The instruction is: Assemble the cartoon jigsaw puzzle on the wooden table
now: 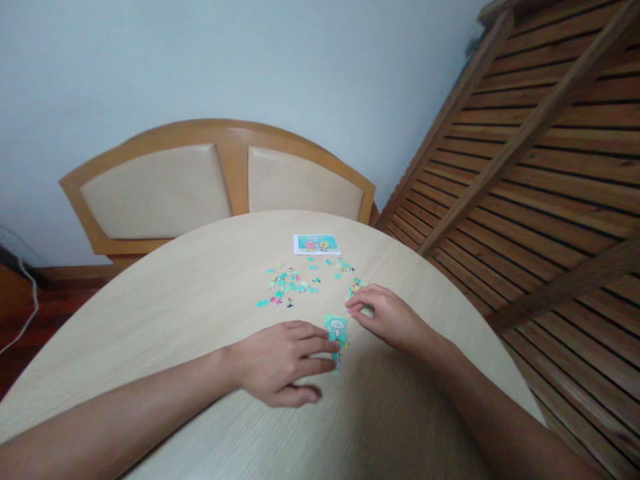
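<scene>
Palm down, my left hand (287,360) has its fingers apart, with the fingertips resting on a joined strip of jigsaw puzzle (337,328). The strip is teal with a pale cartoon figure; its lower left part is hidden under the fingers. To the right of the strip's top, my right hand (383,317) has thumb and fingertips pinched together. A tiny pink bit, seemingly a puzzle piece (351,311), shows at those tips. Just beyond them lie a few loose puzzle pieces (355,287), partly covered by the fingers.
Loose pieces (287,281), mostly teal, are scattered mid-table. Behind them lies a picture card (317,245) with pink and yellow cartoon figures. A padded bench back (237,170) stands past the round table's (200,267) far edge; wooden slats (525,160) lean at right.
</scene>
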Tool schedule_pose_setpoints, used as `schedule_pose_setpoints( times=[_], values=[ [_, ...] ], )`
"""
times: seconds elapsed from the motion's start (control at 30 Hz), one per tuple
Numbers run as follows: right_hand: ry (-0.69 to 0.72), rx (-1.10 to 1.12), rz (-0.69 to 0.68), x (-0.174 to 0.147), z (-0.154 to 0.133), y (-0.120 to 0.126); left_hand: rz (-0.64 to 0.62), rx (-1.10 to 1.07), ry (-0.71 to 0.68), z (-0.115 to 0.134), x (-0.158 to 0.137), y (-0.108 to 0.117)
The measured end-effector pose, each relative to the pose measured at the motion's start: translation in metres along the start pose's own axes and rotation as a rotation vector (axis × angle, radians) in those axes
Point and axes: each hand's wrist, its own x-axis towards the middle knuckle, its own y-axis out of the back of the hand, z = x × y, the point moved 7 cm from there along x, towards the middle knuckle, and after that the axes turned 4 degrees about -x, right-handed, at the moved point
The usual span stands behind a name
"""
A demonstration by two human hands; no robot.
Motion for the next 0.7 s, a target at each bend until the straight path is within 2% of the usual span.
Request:
schedule_pose_setpoints(
  times=[0.37, 0.7],
  values=[
    [0.041, -0.072, -0.021, -0.002, -0.0042, 0.0007, -0.016, 0.005, 0.017, -0.0006, -0.0009, -0.0018],
    [-0.023, 0.002, -0.025, -0.003, 0.0042, -0.0009, -0.02, -0.018, 0.032, -0.0004, -0.0007, 0.0004]
  ],
)
